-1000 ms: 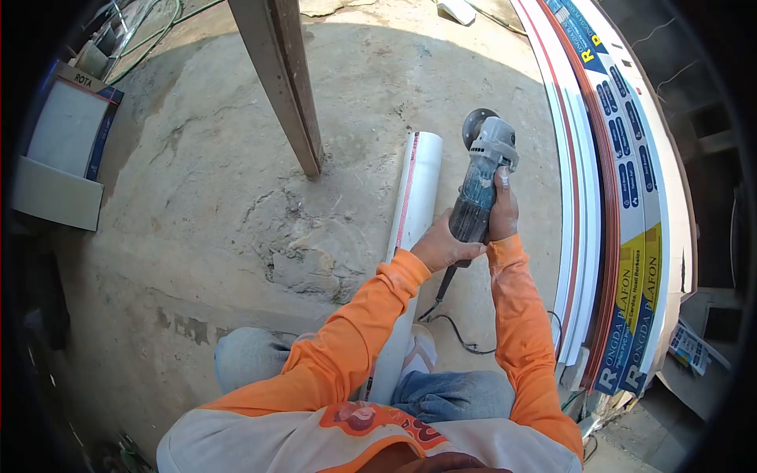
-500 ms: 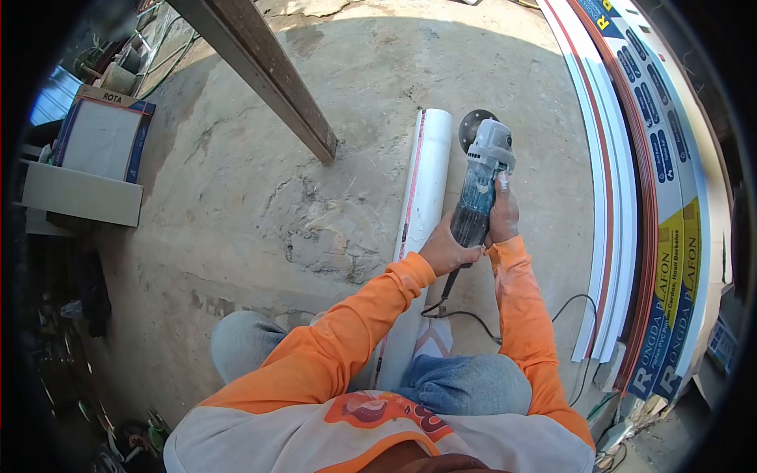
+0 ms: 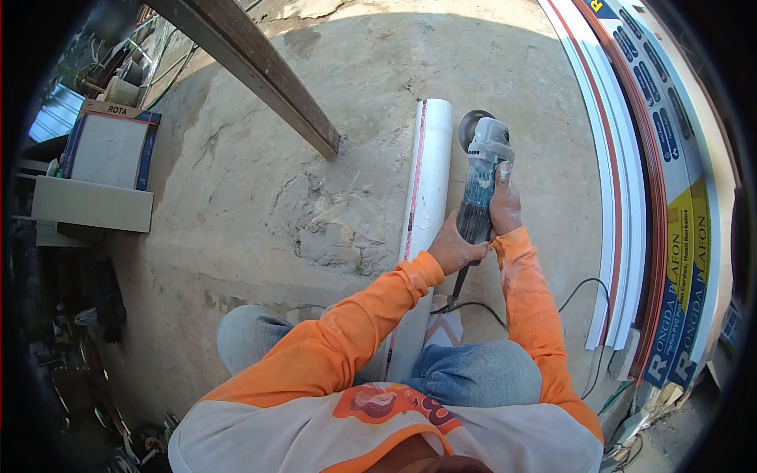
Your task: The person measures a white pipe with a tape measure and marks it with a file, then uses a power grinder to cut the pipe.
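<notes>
Both of my hands are closed around a blue and grey angle grinder [image 3: 478,185]. My left hand [image 3: 456,246] wraps the dark rear end of its body, by the cord. Further forward, my right hand [image 3: 505,203] grips the right side of the body near the grey head. The round disc [image 3: 471,132] sits at the far end, on the left of the head. Just left of the disc, apart from it, the end of a white pipe [image 3: 430,169] points away from me. The pipe runs back between my legs, marked with a red printed line.
A brown post [image 3: 260,75] stands on the concrete floor [image 3: 229,181] at left. Long white panels [image 3: 611,173] and printed Plafon packs [image 3: 678,260] lie along the right. The black power cord [image 3: 579,288] loops behind my right arm. Boxes [image 3: 110,150] stand at far left.
The disc looks narrower and its dark spots no longer show. The grinder stays beside the pipe in the same two-handed grip. The whole view has shifted slightly.
</notes>
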Demonstrator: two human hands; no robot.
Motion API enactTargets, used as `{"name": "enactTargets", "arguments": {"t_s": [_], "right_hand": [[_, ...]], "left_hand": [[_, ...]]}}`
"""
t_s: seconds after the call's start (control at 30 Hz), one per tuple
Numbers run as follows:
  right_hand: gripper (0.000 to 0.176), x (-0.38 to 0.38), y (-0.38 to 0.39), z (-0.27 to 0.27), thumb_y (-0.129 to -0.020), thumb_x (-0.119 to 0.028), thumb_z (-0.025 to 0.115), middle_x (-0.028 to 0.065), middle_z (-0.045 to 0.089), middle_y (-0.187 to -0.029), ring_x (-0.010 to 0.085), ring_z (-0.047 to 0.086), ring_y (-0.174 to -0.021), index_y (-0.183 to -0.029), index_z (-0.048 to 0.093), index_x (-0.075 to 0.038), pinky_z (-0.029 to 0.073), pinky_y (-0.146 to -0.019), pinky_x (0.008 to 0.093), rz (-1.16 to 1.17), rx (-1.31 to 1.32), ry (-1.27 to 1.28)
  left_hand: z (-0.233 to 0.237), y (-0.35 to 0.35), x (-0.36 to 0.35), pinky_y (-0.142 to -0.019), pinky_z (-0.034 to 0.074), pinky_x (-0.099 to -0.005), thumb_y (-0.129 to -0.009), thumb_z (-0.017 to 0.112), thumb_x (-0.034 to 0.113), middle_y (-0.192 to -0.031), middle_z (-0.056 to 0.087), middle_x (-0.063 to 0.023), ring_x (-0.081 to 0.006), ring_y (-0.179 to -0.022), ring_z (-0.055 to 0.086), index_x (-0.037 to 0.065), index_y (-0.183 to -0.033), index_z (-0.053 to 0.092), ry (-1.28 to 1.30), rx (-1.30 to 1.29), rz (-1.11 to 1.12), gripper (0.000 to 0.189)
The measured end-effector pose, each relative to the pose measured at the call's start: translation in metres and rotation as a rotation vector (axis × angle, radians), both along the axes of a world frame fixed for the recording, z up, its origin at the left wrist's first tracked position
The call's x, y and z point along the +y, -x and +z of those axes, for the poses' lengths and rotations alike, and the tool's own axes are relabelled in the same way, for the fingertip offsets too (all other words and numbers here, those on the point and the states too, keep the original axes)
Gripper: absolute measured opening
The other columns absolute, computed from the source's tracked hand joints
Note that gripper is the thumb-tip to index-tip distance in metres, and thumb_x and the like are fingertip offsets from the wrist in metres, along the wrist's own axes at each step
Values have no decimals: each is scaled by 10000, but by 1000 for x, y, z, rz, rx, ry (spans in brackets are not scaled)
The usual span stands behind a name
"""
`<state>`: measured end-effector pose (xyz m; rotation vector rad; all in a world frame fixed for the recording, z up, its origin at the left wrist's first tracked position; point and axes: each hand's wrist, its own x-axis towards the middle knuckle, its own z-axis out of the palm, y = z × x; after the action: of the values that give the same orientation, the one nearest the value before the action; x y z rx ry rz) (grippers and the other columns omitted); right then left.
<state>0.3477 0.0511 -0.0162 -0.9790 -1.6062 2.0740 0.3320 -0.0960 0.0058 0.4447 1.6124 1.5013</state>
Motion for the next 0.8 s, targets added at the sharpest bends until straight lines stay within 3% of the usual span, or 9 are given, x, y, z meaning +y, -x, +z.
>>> {"name": "enactTargets", "arguments": {"t_s": [0.13,0.23,0.3,0.33,0.43,0.5,0.63,0.73,0.8], "right_hand": [[620,0,8,9,-918,-562,448,72,619,-893,134,573,-780,-1073,595,20,476,-715,291,-30,32,174],[508,-14,11,21,-886,-483,567,54,617,-851,127,574,-741,-1036,603,0,480,-676,287,-108,125,271],[395,-15,16,30,-821,-353,685,34,611,-834,118,570,-699,-1016,589,-23,480,-647,278,-11,-49,-231],[343,-7,19,17,-768,-245,733,23,607,-815,121,580,-679,-995,577,-40,491,-622,282,-31,-23,-96],[368,20,21,-5,-783,-265,711,61,605,-823,156,612,-707,-1016,554,-26,529,-618,306,88,19,161],[355,25,22,-2,-776,-258,722,52,610,-819,145,611,-684,-1004,567,-34,521,-609,292,98,99,292],[350,30,29,13,-767,-258,741,48,618,-804,137,612,-658,-981,585,-29,514,-605,276,173,219,559],[369,27,38,10,-747,-264,764,44,617,-785,131,606,-652,-961,592,-17,506,-599,275,95,116,286],[382,27,43,12,-734,-270,777,42,618,-783,129,601,-648,-953,595,-17,500,-594,272,97,43,126]], "left_hand": [[1,6,5,-851,471,-324,-648,805,232,-1012,599,-133,-214,-955,584,-19,-1154,438,132,201,46,674],[9,3,10,-846,475,-338,-650,805,264,-1004,612,-164,-250,-952,599,-27,-1123,441,207,279,116,663],[21,3,16,-823,485,-353,-649,804,310,-1001,616,-158,-270,-924,613,-16,-1128,433,439,353,95,688],[19,6,18,-823,485,-353,-649,804,310,-1001,616,-158,-270,-924,613,-16,-1128,433,436,355,97,688],[5,26,23,-742,502,-332,-653,799,327,-959,619,-115,-223,-832,620,3,-1085,483,419,320,-12,625],[0,51,26,-638,494,-291,-661,784,301,-869,616,-62,-150,-728,596,27,-994,542,120,-182,-280,495],[-5,44,37,-561,465,-263,-671,761,260,-787,600,-25,-98,-647,557,42,-908,579,-120,-142,-90,369],[-16,43,46,-539,462,-276,-673,754,238,-764,604,-38,-115,-620,564,43,-912,579,6,35,24,355],[-27,46,50,-540,463,-270,-665,768,252,-762,609,-59,-124,-612,571,21,-894,576,249,224,52,378]]}}
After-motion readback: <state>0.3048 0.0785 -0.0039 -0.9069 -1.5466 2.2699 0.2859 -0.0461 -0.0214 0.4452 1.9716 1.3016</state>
